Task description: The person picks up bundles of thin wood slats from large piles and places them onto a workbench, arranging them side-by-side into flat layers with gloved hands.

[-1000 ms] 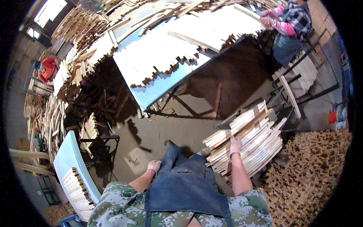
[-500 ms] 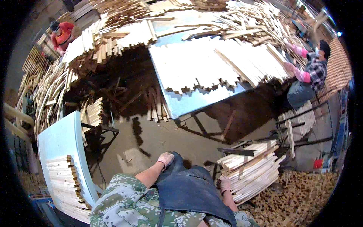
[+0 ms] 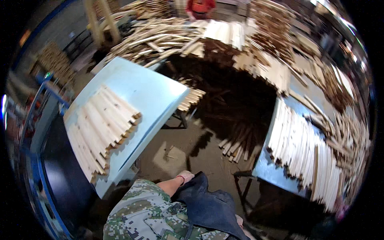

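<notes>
My left hand (image 3: 185,177), in a pale work glove, is low in front of me beside the dark apron (image 3: 212,206). Its fingers are too small and blurred to read. My right hand (image 3: 239,221) shows only as a sliver past the apron's right edge, its fingers hidden. To the left, a row of pale wooden strips (image 3: 102,124) lies side by side on a light blue tabletop (image 3: 140,82). Neither hand touches these strips.
At right, another blue table (image 3: 276,176) bears a row of strips (image 3: 296,140) and loose sticks (image 3: 352,140). More sticks (image 3: 156,38) are heaped behind. A person in red (image 3: 201,8) stands at the far side. A blue metal frame (image 3: 40,180) borders the left.
The view has swung left, so the left blue table fills more of it. My right hand has gone from beside a stack of strips to mostly behind the apron.
</notes>
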### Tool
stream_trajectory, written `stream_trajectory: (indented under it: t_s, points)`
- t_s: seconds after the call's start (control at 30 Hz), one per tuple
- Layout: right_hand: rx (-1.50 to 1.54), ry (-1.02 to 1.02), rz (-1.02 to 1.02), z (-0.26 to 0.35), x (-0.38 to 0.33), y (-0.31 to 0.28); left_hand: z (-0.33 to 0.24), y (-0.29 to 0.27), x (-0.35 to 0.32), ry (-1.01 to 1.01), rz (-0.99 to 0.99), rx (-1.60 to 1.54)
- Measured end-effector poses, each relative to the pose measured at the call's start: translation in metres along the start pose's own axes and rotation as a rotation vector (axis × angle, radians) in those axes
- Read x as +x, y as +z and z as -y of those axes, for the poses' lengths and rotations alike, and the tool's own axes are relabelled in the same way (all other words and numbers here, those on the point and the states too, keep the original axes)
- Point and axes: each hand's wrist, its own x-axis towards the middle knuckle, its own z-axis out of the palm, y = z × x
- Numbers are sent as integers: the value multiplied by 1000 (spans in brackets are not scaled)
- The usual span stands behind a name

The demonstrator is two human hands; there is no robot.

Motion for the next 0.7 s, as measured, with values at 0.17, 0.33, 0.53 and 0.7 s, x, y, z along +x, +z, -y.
stream_trajectory:
  t_s: [0.17, 0.33, 0.53, 0.7]
  points:
    - [743, 202, 70, 30, 140, -81, 33, 60, -57, -240, -36, -305]
    - [617, 54, 221, 127, 250, -110, 41, 227, -72, -660, -172, -1086]
    - [729, -79, 251, 391, 291, -166, -15, 157, -140, -691, 111, -774]
    - [1119, -235, 470, 606, 270, -216, -26, 130, -161, -946, -302, -1120]
